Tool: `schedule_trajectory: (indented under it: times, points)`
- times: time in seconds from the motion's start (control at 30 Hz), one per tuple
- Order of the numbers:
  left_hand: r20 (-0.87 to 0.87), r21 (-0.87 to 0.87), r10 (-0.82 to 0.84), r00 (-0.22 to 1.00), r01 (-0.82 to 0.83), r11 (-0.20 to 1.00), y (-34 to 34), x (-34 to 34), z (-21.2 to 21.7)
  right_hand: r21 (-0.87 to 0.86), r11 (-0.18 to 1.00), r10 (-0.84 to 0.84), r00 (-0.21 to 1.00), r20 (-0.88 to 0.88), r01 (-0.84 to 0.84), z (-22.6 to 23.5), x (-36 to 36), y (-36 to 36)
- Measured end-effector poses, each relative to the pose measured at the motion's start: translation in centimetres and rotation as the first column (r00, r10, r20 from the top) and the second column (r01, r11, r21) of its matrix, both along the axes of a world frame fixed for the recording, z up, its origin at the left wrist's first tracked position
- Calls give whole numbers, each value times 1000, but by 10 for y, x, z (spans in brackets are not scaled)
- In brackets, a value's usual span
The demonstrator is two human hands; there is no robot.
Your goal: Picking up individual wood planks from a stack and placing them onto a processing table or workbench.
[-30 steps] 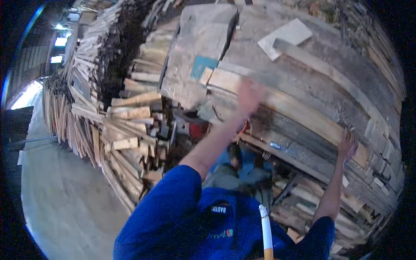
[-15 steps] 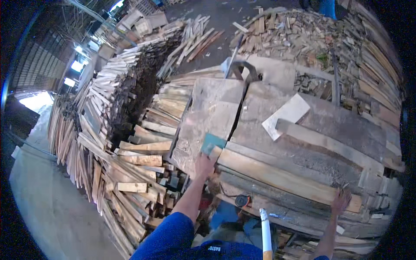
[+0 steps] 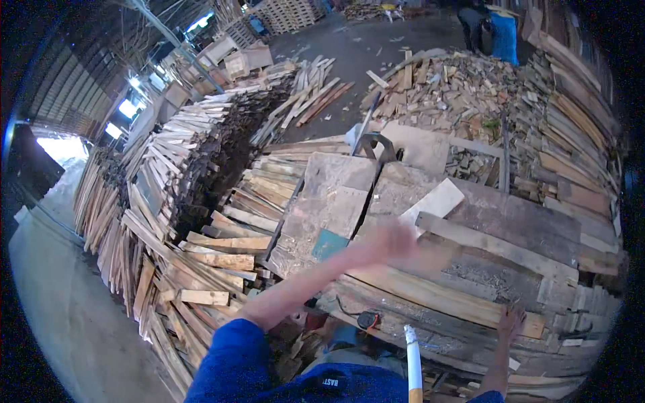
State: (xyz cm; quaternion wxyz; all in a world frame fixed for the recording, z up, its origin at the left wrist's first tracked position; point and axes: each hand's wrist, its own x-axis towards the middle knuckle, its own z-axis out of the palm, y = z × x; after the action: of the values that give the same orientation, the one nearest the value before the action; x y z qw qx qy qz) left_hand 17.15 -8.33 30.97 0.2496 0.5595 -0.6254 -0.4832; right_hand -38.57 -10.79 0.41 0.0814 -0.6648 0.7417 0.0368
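Note:
Blurred by motion, my left hand [image 3: 393, 242] is over the wooden work table [image 3: 329, 181], between a long pale plank [image 3: 430, 292] and a short whitish board [image 3: 440, 201]. Its fingers are smeared. My right hand [image 3: 510, 324] lies across the plank near its right end, its fingers over the far edge. A longer greyish board [image 3: 497, 247] lies beyond the plank, its left end beside the whitish board. The green flat piece [image 3: 329, 244] rests on the table left of the dark slot [image 3: 366, 208], partly behind my left forearm.
Stacked wood strips [image 3: 195, 134] line the left, with loose offcuts [image 3: 228, 242] by the table. A heap of scraps [image 3: 437, 87] lies beyond it. A curved metal piece [image 3: 377, 144] stands at the slot's far end. A round black object [image 3: 367, 320] sits near me; a cigarette [image 3: 414, 363] juts up in front.
My left hand has left the green piece and the plank's left end and swung right across the table. My right hand stays on the plank. The view has tilted up.

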Motion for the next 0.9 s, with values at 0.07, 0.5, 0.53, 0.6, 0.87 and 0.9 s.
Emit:
schedule_trajectory:
  times: [0.07, 0.5, 0.53, 0.6, 0.87, 0.9]
  points:
    - [-528, -376, 479, 701, -699, 608, -62, 5, 84, 196, 980, 41, 999, -22, -36, 25, -5, -2]
    - [458, -138, 450, 767, -439, 888, 153, 48, -84, 470, 868, -34, 924, 382, -162, 137, 39, 19]
    - [563, -138, 429, 707, -431, 892, 183, 54, -103, 487, 856, -53, 908, 416, -173, 137, 49, 33]
    - [681, -5, 344, 647, -466, 885, 236, 65, -133, 546, 814, -97, 879, 467, -200, 134, 65, 65]
    - [770, -193, 469, 433, -542, 818, 255, 49, -160, 675, 622, -178, 768, 615, -397, 125, 166, 95]
    - [771, -249, 520, 367, -578, 777, 250, 49, -165, 631, 636, -157, 727, 669, -444, 122, 194, 75]
